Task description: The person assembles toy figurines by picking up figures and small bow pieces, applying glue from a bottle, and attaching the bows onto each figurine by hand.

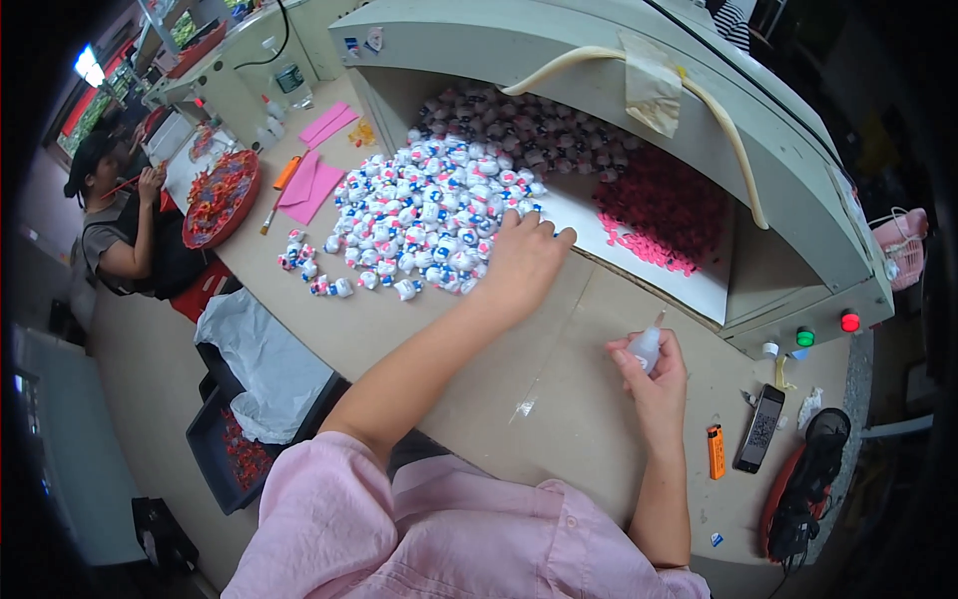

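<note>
A large heap of small white figurines with blue and pink parts lies on the table in front of me. At its right edge, my left hand reaches palm down with the fingers apart, touching or just above the figurines; its fingertips are partly hidden. My right hand is wrapped round a small translucent squeeze bottle, its thin nozzle pointing up, over the table to the right. Inside the grey hooded machine lies a pile of small pink pieces on a white sheet.
Right of me lie an orange lighter, a phone and a dark pouch. Pink paper and a brush are at left. A co-worker sits beyond a red basin; a dark crate stands below.
</note>
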Available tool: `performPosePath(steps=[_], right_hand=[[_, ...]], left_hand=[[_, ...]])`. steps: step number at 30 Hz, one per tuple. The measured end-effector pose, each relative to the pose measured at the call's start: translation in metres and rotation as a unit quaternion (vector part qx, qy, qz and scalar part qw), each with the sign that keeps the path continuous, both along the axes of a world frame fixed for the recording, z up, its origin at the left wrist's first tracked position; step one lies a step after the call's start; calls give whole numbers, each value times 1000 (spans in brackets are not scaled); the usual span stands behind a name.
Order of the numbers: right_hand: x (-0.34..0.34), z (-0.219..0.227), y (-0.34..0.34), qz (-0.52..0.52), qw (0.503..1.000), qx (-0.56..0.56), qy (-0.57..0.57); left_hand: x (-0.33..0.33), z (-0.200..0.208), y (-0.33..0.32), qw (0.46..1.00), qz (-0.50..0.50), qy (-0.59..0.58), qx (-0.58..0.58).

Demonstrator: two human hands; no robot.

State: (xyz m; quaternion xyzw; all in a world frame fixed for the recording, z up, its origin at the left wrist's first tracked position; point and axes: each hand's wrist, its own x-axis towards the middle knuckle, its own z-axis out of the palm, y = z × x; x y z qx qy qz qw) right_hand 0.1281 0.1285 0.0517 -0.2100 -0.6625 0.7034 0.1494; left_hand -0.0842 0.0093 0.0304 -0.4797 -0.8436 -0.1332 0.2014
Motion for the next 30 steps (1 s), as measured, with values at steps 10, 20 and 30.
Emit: performPosePath(steps=[10, 20, 30], right_hand=[[8, -7, 4, -89, 990, -14, 107], [10, -10, 1, -135, 950, 260, 107], [4, -14, -5, -106, 889, 428, 119]], left_hand=[[82, 11, -28, 519, -111, -794, 298], [95, -33, -34, 574, -75, -748, 324], [95, -34, -33, 524, -85, -778, 336]])
